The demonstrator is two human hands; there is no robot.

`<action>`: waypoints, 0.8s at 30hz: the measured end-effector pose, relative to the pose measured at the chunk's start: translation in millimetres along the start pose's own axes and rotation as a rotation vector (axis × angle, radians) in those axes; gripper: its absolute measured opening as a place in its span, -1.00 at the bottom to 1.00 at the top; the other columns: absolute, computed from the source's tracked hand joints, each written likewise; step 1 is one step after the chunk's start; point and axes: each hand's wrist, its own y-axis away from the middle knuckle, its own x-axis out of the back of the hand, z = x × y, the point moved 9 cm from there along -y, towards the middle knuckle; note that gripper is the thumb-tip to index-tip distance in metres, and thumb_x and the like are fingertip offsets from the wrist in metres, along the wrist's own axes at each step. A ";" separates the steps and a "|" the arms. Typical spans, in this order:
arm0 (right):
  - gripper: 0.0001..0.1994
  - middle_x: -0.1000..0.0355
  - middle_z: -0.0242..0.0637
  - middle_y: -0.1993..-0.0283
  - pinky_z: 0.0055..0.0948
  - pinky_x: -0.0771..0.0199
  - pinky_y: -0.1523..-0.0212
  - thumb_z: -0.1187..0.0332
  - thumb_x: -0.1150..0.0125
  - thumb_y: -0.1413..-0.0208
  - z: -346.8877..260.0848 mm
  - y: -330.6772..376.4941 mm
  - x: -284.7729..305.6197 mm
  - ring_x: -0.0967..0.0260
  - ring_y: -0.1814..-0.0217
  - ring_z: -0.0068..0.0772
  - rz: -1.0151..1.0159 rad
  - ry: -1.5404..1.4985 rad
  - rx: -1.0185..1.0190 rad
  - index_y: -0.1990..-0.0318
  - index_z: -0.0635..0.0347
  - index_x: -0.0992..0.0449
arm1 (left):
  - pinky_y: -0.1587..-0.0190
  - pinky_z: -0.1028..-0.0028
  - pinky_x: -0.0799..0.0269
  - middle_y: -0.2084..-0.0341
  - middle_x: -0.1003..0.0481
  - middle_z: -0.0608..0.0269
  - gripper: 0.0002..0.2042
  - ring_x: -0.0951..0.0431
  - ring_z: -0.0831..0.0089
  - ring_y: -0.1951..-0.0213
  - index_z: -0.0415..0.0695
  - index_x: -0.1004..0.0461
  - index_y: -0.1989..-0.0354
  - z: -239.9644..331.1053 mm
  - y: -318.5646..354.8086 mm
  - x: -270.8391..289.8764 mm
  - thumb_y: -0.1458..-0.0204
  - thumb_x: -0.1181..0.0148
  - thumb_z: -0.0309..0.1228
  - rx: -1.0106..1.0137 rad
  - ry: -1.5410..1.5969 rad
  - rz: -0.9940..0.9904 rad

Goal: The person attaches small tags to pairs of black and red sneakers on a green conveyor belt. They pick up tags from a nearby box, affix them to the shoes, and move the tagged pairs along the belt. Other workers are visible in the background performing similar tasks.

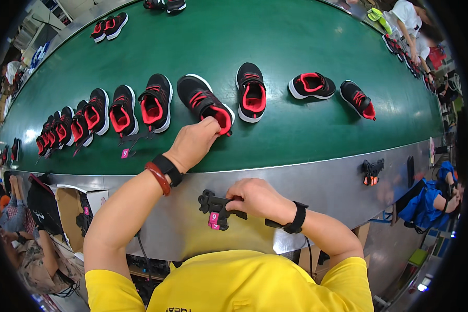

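Sneaker (197, 92) at left hand (195, 141), black plastic shoe hangers (217, 208) at right hand (257, 198)

Head view: left fingers are gripping the sneaker's heel collar over the green worktop (296, 143), near its front edge; cannot tell if the heel is lifted. Right thumb and fingertips are pinching the pink-tagged hanger cluster on the metal ledge (307, 187).

Progress, judging by layout: the neighbouring sneaker pair (163, 93) on the left is showing a black hanger and pink tag (125, 153) at its heels, so probably done. The gripped sneaker and three loose sneakers (250, 75) to its right are showing no hanger, so likely remaining. Farther-left heels are too small to judge.

Gripped sneaker is looking clean: black upper, red laces and lining, white sole, toe pointing away and leftward.
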 end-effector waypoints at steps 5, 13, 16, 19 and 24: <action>-0.85 -0.51 -0.26 0.39 -0.23 -0.42 0.27 0.32 -0.34 0.00 -0.1 4.0 14.9 -0.47 0.29 -0.16 0.079 -0.056 0.130 0.35 0.20 -0.57 | 0.39 0.19 -0.45 0.35 -0.43 0.16 -0.89 -0.53 0.06 0.40 -0.16 -0.38 0.31 3.4 1.7 0.1 -0.05 -0.19 -0.48 -0.010 -0.024 0.003; -0.72 -0.45 -0.35 0.51 -0.50 -0.38 0.55 0.44 -0.04 -0.28 47.0 -10.5 75.2 -0.37 0.62 -0.59 0.398 -0.551 -0.363 -0.11 0.20 -0.41 | 0.39 0.19 -0.46 0.36 -0.42 0.14 -0.87 -0.53 0.08 0.41 -0.17 -0.37 0.32 2.1 2.2 0.8 -0.02 -0.21 -0.50 0.007 -0.030 0.001; -0.64 -0.44 -0.35 0.52 -0.51 -0.38 0.56 0.44 -0.03 -0.28 53.2 -14.0 69.7 -0.35 0.64 -0.59 0.387 -0.533 -0.370 -0.22 0.17 -0.36 | 0.39 0.20 -0.46 0.36 -0.41 0.14 -0.86 -0.53 0.08 0.41 -0.17 -0.36 0.32 1.4 2.0 -0.8 -0.02 -0.21 -0.50 0.019 -0.041 -0.007; -0.61 -0.44 -0.39 0.50 -0.57 -0.38 0.56 0.44 0.01 -0.30 59.3 -16.2 58.4 -0.34 0.62 -0.64 0.348 -0.571 -0.378 -0.27 0.14 -0.34 | 0.39 0.19 -0.46 0.36 -0.41 0.14 -0.86 -0.53 0.08 0.41 -0.17 -0.36 0.32 2.0 1.4 -0.8 -0.02 -0.22 -0.50 0.021 -0.048 0.001; -0.61 -0.40 -0.43 0.59 -0.57 -0.37 0.55 0.44 0.00 -0.31 58.7 -24.4 49.0 -0.31 0.64 -0.66 0.224 -0.505 -0.333 -0.28 0.12 -0.37 | 0.41 0.18 -0.46 0.37 -0.41 0.13 -0.87 -0.54 0.08 0.42 -0.15 -0.36 0.32 0.3 -0.3 -4.5 -0.03 -0.20 -0.48 0.034 -0.097 -0.037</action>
